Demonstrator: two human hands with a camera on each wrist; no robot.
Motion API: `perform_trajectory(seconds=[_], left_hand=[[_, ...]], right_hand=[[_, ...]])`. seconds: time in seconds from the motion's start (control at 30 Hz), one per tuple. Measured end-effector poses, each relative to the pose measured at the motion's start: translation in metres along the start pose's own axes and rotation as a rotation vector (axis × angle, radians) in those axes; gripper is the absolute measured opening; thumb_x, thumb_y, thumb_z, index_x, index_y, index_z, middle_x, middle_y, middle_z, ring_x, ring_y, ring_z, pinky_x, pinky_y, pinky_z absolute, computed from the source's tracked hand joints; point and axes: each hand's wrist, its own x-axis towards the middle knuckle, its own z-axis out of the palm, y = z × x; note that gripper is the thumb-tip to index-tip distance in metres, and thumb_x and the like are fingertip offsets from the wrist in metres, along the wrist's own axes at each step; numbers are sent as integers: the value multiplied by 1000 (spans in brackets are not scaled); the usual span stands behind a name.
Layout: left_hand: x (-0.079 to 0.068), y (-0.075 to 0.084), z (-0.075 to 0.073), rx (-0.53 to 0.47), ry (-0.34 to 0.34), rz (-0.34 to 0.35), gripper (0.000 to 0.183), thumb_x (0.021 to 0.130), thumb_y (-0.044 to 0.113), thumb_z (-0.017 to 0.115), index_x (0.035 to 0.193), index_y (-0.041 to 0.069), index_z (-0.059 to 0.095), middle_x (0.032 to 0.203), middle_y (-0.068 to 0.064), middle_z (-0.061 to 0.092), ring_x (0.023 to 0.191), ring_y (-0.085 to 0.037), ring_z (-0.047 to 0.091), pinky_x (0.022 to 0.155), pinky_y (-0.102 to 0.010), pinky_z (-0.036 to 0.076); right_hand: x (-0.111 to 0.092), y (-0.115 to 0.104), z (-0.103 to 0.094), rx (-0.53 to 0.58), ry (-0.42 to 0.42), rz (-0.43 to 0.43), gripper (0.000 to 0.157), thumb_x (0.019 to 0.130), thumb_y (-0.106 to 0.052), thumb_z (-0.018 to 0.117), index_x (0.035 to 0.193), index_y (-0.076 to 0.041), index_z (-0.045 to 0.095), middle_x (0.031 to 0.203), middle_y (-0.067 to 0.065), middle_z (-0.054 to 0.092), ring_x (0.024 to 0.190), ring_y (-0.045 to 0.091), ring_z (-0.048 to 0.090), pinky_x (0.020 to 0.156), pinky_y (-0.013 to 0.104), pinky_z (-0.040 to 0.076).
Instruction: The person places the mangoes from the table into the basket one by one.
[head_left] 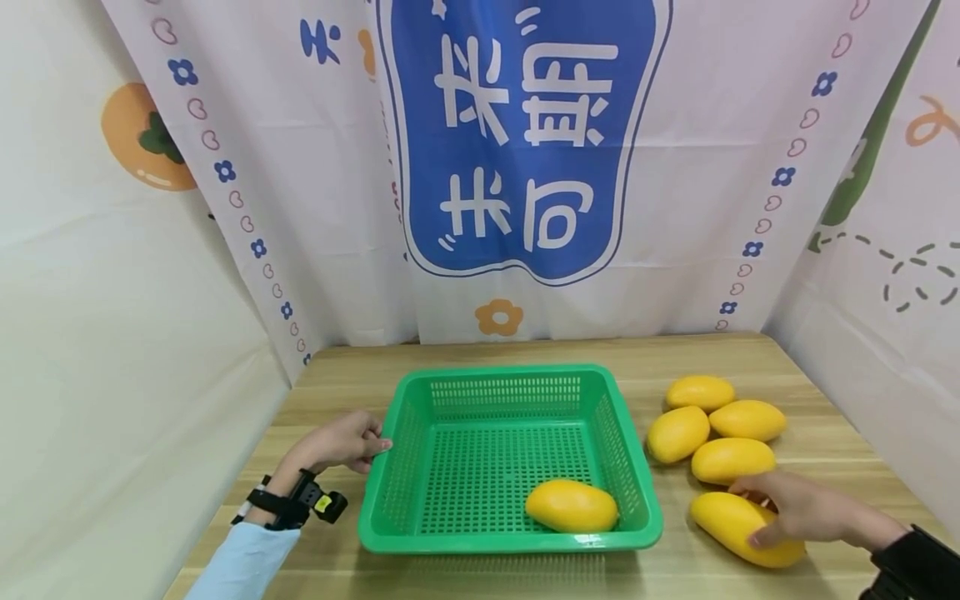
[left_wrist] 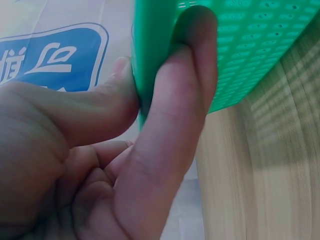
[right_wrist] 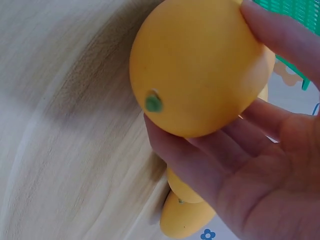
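Observation:
My left hand pinches the left rim of a green plastic basket, thumb on one side of the rim and fingers on the other in the left wrist view. Inside the basket, at its front right, lies one yellow mango. To the right of the basket my right hand grips another mango, thumb and fingers on opposite sides of it. Its small green stem end shows in the right wrist view. Just behind that hand, several more mangoes lie grouped together.
The basket and fruit are on a light wood-grain table. A white printed curtain with a blue sign hangs behind its back edge. Pale cloth walls stand at the left and right sides.

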Motion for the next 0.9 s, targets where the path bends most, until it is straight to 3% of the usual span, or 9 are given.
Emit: perform_trajectory(seconds=[0.17, 0.53, 0.77, 0.9], left_hand=[[-1, -2, 1, -9, -4, 3, 22, 98, 7, 53, 76, 2, 52, 61, 1, 41, 53, -12, 47, 48, -19, 45], [-4, -5, 0, -16, 1, 23, 33, 98, 8, 53, 68, 9, 38, 58, 3, 37, 51, -11, 43, 47, -18, 43], [-3, -11, 1, -27, -3, 59, 35, 97, 8, 54, 67, 10, 36, 57, 4, 33, 50, -11, 40, 48, -19, 41], [-3, -10, 1, -24, 9, 69, 34, 97, 8, 55, 68, 9, 37, 57, 4, 34, 51, -11, 41, 48, -19, 42]], right_hand=[[-2, 4, -1, 35, -14, -15, 57, 78, -20, 77, 122, 8, 53, 118, 26, 58, 101, 42, 55, 81, 63, 47], [-2, -4, -11, 67, -38, 24, 58, 83, -19, 73, 127, 10, 49, 123, 32, 54, 106, 47, 53, 84, 66, 45], [-8, -6, -17, 25, -14, 102, 61, 84, -22, 72, 127, 13, 48, 123, 34, 54, 105, 47, 54, 83, 64, 47], [-9, -5, -20, 6, -10, 97, 60, 84, -22, 71, 127, 13, 48, 121, 34, 54, 104, 46, 55, 81, 64, 47]])
